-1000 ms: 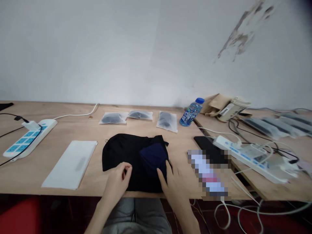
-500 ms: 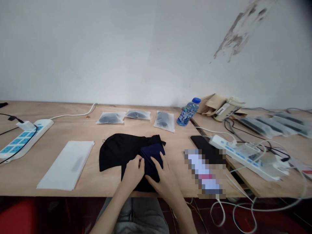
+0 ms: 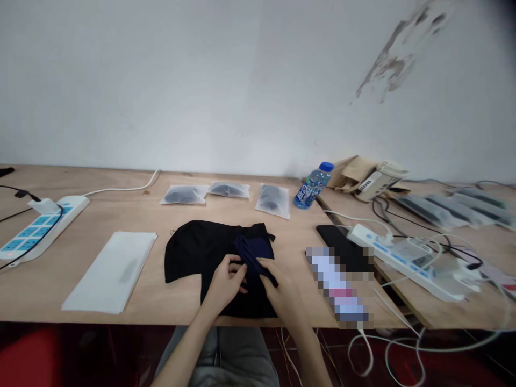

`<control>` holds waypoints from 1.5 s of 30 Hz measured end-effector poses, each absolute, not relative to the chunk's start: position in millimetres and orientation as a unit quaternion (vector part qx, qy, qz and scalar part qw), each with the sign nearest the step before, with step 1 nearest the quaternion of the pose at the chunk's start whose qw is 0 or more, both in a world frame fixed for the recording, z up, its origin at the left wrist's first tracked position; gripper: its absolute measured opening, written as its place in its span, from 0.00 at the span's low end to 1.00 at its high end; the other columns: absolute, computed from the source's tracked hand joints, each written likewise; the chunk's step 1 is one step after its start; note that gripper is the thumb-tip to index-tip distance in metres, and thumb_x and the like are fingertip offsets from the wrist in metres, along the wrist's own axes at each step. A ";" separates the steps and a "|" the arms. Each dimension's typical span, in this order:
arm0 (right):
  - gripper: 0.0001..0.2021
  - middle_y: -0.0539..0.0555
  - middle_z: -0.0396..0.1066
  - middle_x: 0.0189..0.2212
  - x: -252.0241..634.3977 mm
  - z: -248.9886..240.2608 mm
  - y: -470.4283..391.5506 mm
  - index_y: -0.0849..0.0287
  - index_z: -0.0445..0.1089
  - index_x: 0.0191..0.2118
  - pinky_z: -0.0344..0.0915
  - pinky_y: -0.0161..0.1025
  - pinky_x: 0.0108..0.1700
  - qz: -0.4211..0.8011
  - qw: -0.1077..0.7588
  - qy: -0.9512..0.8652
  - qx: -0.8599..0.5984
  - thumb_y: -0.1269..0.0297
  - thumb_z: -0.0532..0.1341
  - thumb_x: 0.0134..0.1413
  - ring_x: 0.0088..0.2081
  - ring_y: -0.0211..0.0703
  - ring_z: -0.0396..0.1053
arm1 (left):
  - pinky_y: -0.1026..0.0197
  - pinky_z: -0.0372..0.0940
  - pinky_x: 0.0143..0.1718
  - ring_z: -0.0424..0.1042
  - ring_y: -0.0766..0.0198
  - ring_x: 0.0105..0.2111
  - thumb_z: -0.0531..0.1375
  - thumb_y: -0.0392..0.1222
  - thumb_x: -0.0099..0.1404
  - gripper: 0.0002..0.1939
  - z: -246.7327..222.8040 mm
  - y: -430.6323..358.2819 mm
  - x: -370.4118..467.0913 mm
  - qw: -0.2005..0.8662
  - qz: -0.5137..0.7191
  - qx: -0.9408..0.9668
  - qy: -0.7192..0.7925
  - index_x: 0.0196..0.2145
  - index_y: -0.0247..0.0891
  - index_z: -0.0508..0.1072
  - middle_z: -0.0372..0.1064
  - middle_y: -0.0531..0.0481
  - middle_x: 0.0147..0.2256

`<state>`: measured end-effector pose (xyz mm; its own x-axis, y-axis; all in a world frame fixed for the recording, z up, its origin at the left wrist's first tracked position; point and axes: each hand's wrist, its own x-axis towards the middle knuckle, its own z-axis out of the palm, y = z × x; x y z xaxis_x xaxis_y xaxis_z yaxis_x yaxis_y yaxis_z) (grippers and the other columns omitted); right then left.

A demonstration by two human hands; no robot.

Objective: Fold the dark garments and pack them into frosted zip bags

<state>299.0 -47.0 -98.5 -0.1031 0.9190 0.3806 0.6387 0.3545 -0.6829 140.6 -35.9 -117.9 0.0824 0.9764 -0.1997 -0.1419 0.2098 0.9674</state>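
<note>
A black cloth (image 3: 189, 250) lies spread on the wooden table in front of me. On its right part sits a smaller dark blue cloth (image 3: 262, 248), bunched into folds along its left and lower side. My left hand (image 3: 226, 282) has its fingers curled at the lower left of the blue cloth, pinching its folded edge. My right hand (image 3: 282, 287) is bent round the lower right of the same cloth, with thumb and fingers closed on the fold. The fingertips of both hands are partly hidden in the fabric.
Three frosted packets (image 3: 272, 200) lie behind the cloths, beside a blue-capped bottle (image 3: 312, 185). White sheets (image 3: 110, 271) are at the left, near a power strip (image 3: 44, 228). To the right are a blurred-out phone (image 3: 336, 287), a black object (image 3: 342, 247) and another power strip (image 3: 403, 263) with cables.
The blue cloth was lying flatter and is now gathered into folds. My right hand's spread fingers have drawn together on it, and my left hand has shifted slightly right.
</note>
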 end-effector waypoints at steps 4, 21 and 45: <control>0.14 0.56 0.75 0.43 278.5 -74.4 -53.7 0.55 0.72 0.46 0.70 0.48 0.50 0.202 0.466 -0.694 -0.512 0.68 0.54 0.56 0.46 0.48 0.73 | 0.66 0.69 0.23 0.72 0.66 0.29 0.61 0.55 0.59 0.24 -86.3 -46.3 128.8 0.576 0.517 0.423 0.472 0.46 0.40 0.61 0.69 0.52 0.30; 0.12 0.51 0.71 0.33 196.2 -93.2 -49.0 0.58 0.70 0.37 0.69 0.36 0.36 0.514 0.411 -0.613 -0.436 0.53 0.60 0.57 0.35 0.42 0.70 | 0.57 0.71 0.40 0.76 0.60 0.39 0.62 0.53 0.60 0.30 -123.3 -81.2 35.9 0.472 0.507 0.444 0.568 0.54 0.40 0.59 0.74 0.46 0.39; 0.19 0.63 0.66 0.48 250.4 -118.2 -81.6 0.57 0.64 0.53 0.69 0.51 0.46 0.115 0.365 -0.669 -0.638 0.54 0.55 0.62 0.47 0.55 0.69 | 0.40 0.62 0.51 0.62 0.44 0.53 0.63 0.52 0.58 0.16 -114.0 -100.6 46.7 0.055 0.341 0.667 0.660 0.41 0.42 0.73 0.60 0.41 0.52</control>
